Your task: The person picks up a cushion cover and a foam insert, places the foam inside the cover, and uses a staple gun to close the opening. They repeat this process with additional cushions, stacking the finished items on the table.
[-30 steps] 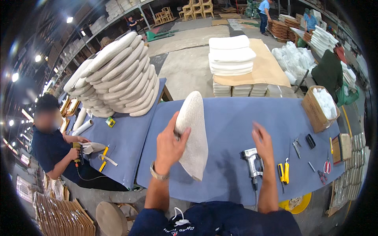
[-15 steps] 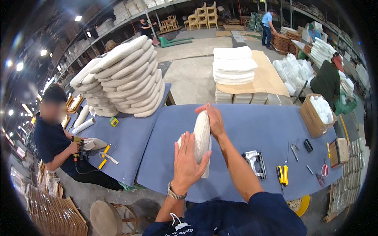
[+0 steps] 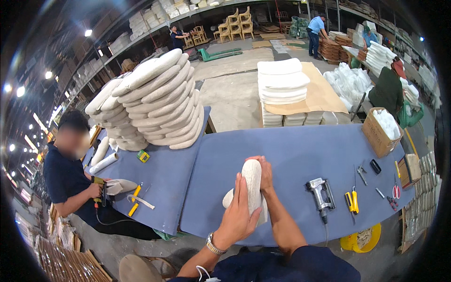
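Observation:
A pale beige fabric-covered cushion point(image 3: 253, 182) stands on edge over the blue-covered table, in front of me. My left hand point(image 3: 237, 217) lies along its near left side, fingers straight and together, with the thumb across the near edge. Around the far right side curves my right hand point(image 3: 266, 175), its fingers partly hidden behind the cushion. Between them, both hands hold the piece. A rounded part of it juts out to the left below my left fingers. Right of my hands lies a silver staple gun point(image 3: 321, 193) with its air hose.
Yellow-handled tools point(image 3: 351, 202), red-handled scissors point(image 3: 396, 191) and a cardboard box point(image 3: 381, 134) sit on the right. Tall cushion stacks point(image 3: 159, 101) rise at left. A co-worker point(image 3: 70, 174) there holds a staple gun. White pads point(image 3: 282, 82) are piled beyond the table.
The cushion and both hands have come nearer to me and slightly right. My right hand has slid from the cushion's top end to its far right side. The view has shifted.

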Tool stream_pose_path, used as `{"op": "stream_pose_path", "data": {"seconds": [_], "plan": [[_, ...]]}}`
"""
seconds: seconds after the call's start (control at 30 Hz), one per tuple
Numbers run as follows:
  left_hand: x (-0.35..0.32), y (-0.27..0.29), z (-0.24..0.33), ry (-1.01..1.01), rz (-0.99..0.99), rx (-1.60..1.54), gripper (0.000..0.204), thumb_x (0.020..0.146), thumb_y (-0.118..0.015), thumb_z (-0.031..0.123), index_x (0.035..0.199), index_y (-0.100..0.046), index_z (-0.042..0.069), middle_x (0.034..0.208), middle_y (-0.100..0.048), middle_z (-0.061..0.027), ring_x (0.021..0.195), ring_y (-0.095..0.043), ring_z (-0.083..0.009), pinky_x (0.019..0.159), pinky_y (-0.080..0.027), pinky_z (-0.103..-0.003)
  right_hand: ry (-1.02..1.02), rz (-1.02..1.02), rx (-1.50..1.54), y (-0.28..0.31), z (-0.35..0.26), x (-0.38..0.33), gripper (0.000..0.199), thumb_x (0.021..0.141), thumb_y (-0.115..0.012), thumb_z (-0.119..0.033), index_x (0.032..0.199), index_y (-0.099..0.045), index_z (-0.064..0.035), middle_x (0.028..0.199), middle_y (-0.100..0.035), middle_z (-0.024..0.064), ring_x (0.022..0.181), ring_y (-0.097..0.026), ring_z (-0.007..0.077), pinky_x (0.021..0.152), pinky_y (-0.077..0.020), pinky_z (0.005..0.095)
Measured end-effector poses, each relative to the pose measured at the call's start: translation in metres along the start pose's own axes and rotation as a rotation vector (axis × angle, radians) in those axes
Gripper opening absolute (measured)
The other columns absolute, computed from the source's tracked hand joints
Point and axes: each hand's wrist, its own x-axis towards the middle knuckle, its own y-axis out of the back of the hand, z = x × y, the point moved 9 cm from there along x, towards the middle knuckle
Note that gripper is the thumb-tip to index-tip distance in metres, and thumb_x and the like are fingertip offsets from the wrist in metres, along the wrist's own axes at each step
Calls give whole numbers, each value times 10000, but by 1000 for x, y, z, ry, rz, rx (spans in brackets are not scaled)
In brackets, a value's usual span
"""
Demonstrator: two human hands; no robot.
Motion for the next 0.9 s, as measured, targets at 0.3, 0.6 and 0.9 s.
{"op": "stream_pose_path", "data": {"seconds": [0.3, 0.6, 0.9], "plan": [[-136, 29, -70, -9, -31, -155, 942, 849, -800, 214, 1597, -252, 43, 1584, -375, -263, 1395, -491, -406, 1099, -473, -426, -86, 225, -397, 96, 109, -47, 522, 1045, -450, -424, 903, -725, -4, 812, -699, 86, 778, -638, 218, 747, -495, 364], [-244, 33, -183, 290, -128, -206, 804, 747, -918, 305, 1417, -566, 34, 1348, -666, -169, 1214, -673, -285, 1024, -535, -395, -493, 607, 152, 146, 161, -147, 483, 1017, -538, -453, 896, -719, -23, 832, -703, 87, 784, -647, 184, 730, -498, 376], [-190, 117, -216, 218, 440, -277, 818, 727, -816, 697, 1038, -737, -55, 917, -772, -142, 810, -740, -235, 724, -578, -378, -213, 595, 216, 190, 28, -176, 318, 982, -595, -389, 857, -634, -99, 840, -631, 37, 835, -615, 151, 763, -479, 347]]}}
